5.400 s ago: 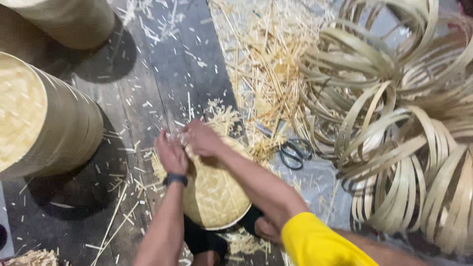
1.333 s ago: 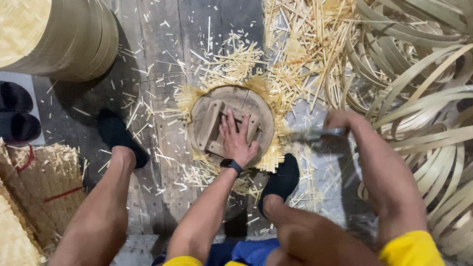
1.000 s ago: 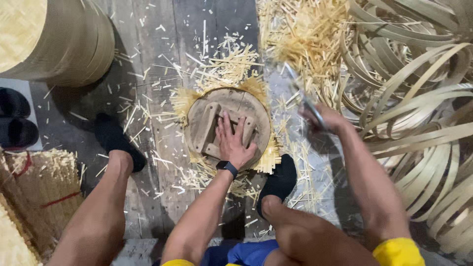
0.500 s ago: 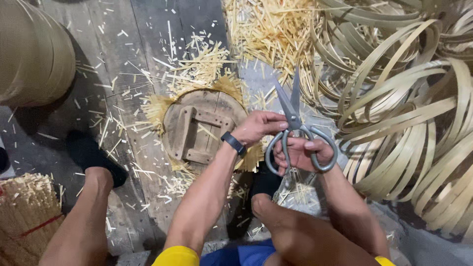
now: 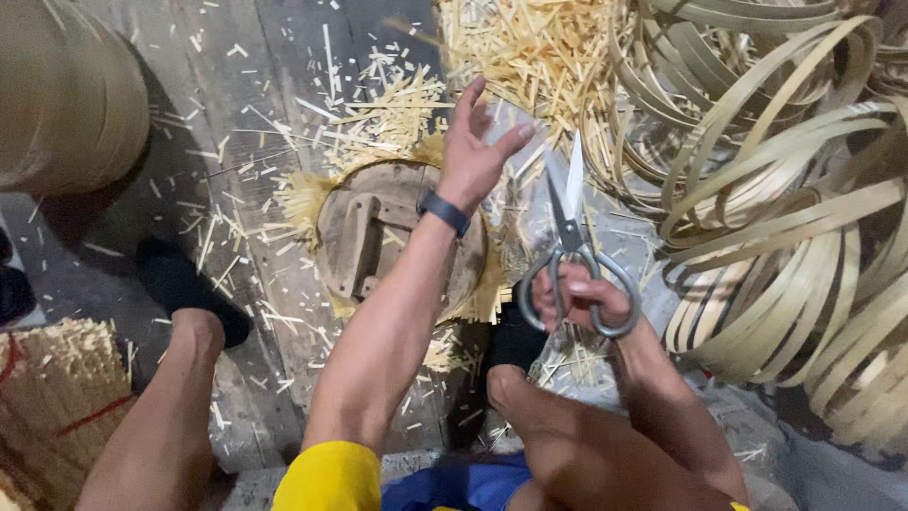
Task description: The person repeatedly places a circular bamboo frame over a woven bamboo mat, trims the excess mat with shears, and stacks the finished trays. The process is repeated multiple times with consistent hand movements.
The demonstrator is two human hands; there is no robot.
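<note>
Head view: right hand grips scissors, blades pointing away, while the spread, empty left hand hovers over the round wooden form.

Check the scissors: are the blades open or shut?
Slightly open: the scissors in the right hand show two blades parted into a narrow V toward the tips.

Single head-worn view, aimed steeply down from above the seated body. Close range: forearms and knees fill the lower frame, left hand and right hand near centre. Plank floor across the upper left, coiled strips at right. No second view, no overlap.
</note>
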